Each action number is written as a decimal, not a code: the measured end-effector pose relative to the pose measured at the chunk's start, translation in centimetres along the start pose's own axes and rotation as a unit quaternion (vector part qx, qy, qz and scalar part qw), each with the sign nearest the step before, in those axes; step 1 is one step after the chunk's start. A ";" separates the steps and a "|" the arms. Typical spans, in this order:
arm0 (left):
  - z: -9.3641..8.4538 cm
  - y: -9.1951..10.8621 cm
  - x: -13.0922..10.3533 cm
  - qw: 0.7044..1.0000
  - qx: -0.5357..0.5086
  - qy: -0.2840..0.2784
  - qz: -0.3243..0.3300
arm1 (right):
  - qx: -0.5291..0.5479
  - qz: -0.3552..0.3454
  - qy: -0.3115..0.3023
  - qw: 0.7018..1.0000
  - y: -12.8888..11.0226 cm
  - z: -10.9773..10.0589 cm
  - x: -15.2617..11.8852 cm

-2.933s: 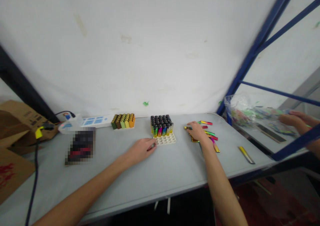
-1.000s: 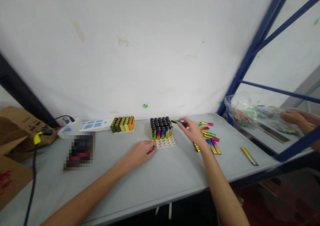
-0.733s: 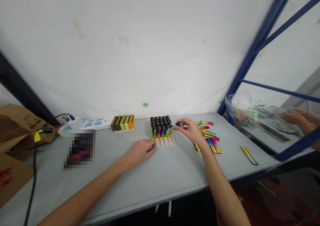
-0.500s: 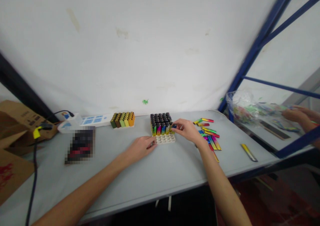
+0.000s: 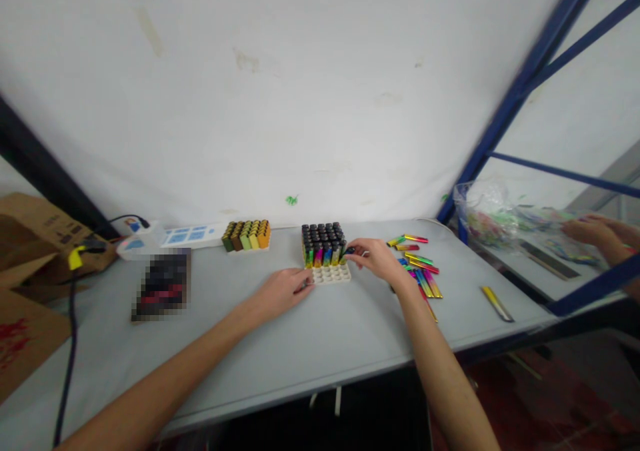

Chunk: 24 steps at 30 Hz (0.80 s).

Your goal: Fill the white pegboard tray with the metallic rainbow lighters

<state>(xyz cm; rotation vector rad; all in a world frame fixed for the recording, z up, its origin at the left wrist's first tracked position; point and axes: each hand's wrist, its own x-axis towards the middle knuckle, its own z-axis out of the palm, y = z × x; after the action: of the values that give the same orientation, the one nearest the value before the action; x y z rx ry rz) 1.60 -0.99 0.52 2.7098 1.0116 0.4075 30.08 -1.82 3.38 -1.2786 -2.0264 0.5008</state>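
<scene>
Upright lighters [image 5: 324, 238] with black tops and shiny multicoloured bodies fill the rear rows of a white tray [image 5: 331, 275]. Bare holes show along its front. My left hand [image 5: 287, 290] has its fingers closed at the tray's left front edge. At the right end of the front lighter row, my right hand [image 5: 373, 256] pinches a black-topped lighter [image 5: 350, 251], whose lower part is mostly hidden. Several loose shiny lighters [image 5: 425, 283] lie on the table to the right of that hand.
A second block of olive-to-orange lighters [image 5: 247, 235] stands left, beside a power strip [image 5: 190, 235]. Further left are a blurred dark item [image 5: 163, 284], a cable [image 5: 73, 344] and a cardboard box [image 5: 30, 338]. One yellow-silver lighter [image 5: 497, 304] lies near the blue frame [image 5: 500, 118]. Another person's hands [image 5: 595, 231] show beyond.
The view has shifted very slightly. Both hands stay at the tray, and the right fingers remain on the lighter at the end of the front row.
</scene>
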 end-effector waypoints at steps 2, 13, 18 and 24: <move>0.0 0.0 0.0 1.000 -0.001 0.002 0.001 | 0.003 0.004 0.000 1.000 0.0 -0.1 0.0; 0.4 -0.5 0.0 1.000 -0.005 0.009 0.009 | -0.030 0.031 0.006 0.999 -0.3 -0.5 0.0; 0.3 -0.4 0.0 1.000 -0.013 0.005 0.002 | -0.059 0.057 0.009 0.997 -0.7 0.8 0.6; 0.6 -0.5 0.2 0.999 -0.037 0.019 -0.002 | -0.226 0.071 -0.011 0.971 -1.0 2.2 0.9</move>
<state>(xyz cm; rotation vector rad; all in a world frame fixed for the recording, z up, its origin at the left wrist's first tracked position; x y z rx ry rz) 1.63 -0.60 -0.14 2.6442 0.9912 0.4881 27.60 -1.39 2.77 -1.7010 -2.1514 0.1122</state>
